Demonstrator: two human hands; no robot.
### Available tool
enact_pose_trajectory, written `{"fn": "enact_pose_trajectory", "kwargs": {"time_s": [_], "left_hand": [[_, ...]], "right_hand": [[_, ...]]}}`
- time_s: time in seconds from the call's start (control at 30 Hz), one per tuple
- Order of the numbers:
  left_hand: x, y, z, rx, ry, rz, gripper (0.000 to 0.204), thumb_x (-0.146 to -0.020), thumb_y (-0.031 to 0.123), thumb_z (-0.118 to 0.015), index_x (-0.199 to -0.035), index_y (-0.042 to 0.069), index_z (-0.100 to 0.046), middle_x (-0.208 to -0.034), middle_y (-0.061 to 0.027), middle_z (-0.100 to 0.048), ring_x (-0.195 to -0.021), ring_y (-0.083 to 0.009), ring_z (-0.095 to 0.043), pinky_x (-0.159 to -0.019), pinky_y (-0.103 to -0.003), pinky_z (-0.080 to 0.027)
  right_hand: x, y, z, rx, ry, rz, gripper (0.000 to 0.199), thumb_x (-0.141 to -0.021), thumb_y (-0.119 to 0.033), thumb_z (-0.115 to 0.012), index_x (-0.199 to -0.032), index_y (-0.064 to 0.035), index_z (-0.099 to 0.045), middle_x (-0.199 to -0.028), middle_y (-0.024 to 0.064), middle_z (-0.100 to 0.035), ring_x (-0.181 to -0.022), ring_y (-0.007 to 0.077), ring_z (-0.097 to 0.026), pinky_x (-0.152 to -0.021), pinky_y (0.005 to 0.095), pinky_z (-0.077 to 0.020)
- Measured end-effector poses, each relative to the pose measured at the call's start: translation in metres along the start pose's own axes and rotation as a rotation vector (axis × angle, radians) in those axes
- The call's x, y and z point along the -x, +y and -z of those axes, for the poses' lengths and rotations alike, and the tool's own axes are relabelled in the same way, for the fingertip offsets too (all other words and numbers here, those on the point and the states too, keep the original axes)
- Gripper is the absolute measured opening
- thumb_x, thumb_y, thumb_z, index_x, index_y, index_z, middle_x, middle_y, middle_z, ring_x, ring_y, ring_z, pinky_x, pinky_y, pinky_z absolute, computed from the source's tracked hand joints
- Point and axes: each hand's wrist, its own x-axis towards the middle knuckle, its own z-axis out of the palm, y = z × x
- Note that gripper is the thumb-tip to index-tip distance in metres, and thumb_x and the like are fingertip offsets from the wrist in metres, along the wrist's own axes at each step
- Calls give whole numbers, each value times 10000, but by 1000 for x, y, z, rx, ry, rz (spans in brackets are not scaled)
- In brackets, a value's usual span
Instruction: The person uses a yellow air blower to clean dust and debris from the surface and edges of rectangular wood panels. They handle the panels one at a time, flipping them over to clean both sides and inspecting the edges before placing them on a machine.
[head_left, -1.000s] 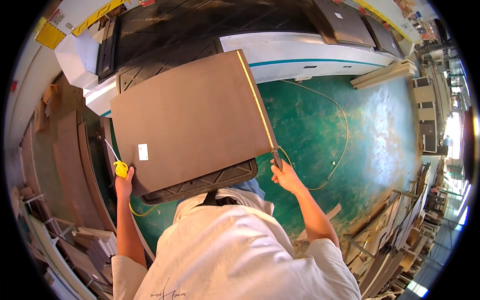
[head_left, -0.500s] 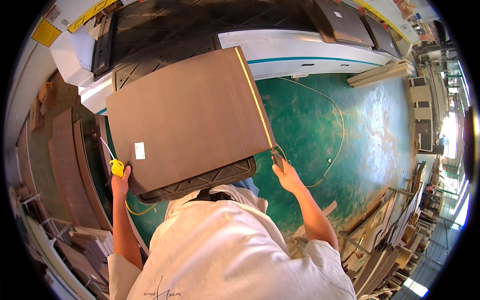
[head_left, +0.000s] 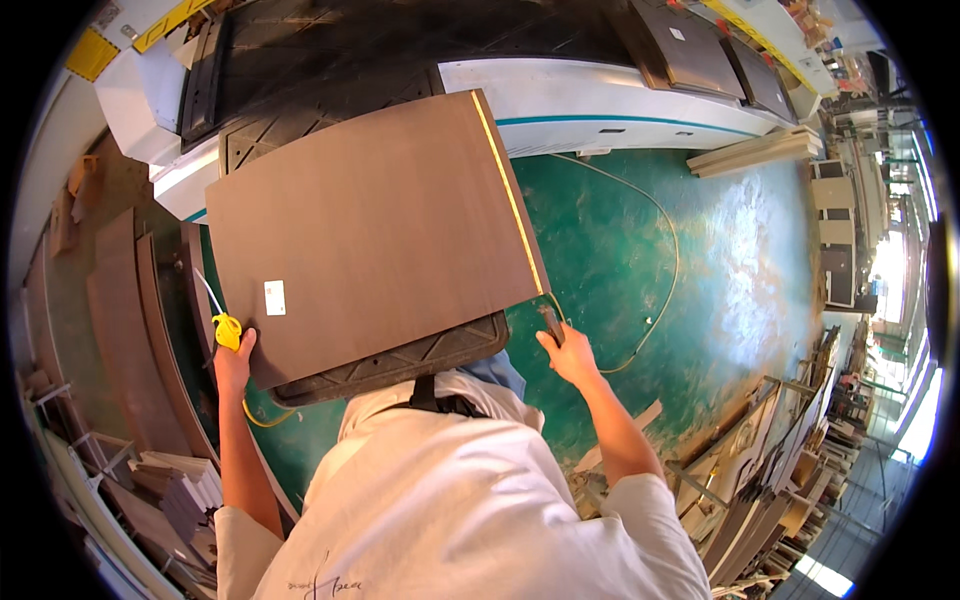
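Note:
A large brown panel [head_left: 370,240] lies in front of me on a black ribbed support [head_left: 410,358]. Its right edge shows a bright yellowish strip [head_left: 507,190], and a small white label [head_left: 275,298] is stuck near its left side. My left hand [head_left: 233,366] is closed round a yellow air blow gun [head_left: 228,331] with a thin pale nozzle, just beside the panel's near left corner. In my right hand [head_left: 570,356] is a small dark-handled tool [head_left: 551,324], slightly below the near right corner; its exact kind does not show.
Beyond the panel stands a long white machine [head_left: 620,105] with a dark bed; brown boards [head_left: 690,50] rest on it. A hose [head_left: 672,270] curves over the green floor [head_left: 620,230]. Pale strips [head_left: 755,152] lie at the right, offcuts on a rack [head_left: 760,480] nearer, boards [head_left: 130,330] at left.
My right hand and its tool have drawn a little away from the panel's near right corner. The left hand keeps hold of the air blow gun, and the view has shifted slightly.

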Motion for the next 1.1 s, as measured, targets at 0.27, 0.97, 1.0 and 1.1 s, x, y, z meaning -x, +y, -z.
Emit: {"fn": "enact_pose_trajectory", "kwargs": {"time_s": [0.27, 0.97, 1.0, 1.1], "left_hand": [[55, 3, -17, -221, 443, -19, 646, -889, 557, -766, -973, -82, -718, -862, -268, -732, -899, -433, -727, -762, -468, -545], [332, 214, -384, 1130, -107, 207, 344, -964, 372, -741, -1006, 33, -711, -836, -23, -723, -723, -128, -696, -647, -313, -508], [332, 245, -363, 984, -112, 221, 358, -962, 379, -744, -1024, 28, -717, -859, -13, -730, -756, -128, -713, -663, -303, -512], [314, 264, -409, 1421, 27, 232, 334, -962, 326, -757, -1068, 11, -734, -909, -31, -751, -774, -127, -719, -663, -302, -542]], "right_hand": [[-69, -13, 22, -1307, -177, -49, 172, -1020, -205, -686, -1102, -109, -569, -1021, 57, -654, -972, 225, -696, -667, 397, -614], [-61, 50, 92, -887, -534, -199, 175, -975, -148, -661, -1088, -47, -573, -1008, 171, -741, -756, 229, -706, -621, 367, -604], [-61, 53, 107, -866, -489, -171, 177, -977, -154, -656, -1094, -45, -577, -1006, 169, -736, -756, 230, -704, -627, 373, -604], [-54, 50, 132, -781, -483, -54, 185, -978, -174, -645, -1102, -51, -583, -1024, 166, -723, -765, 234, -705, -651, 384, -608]]}}
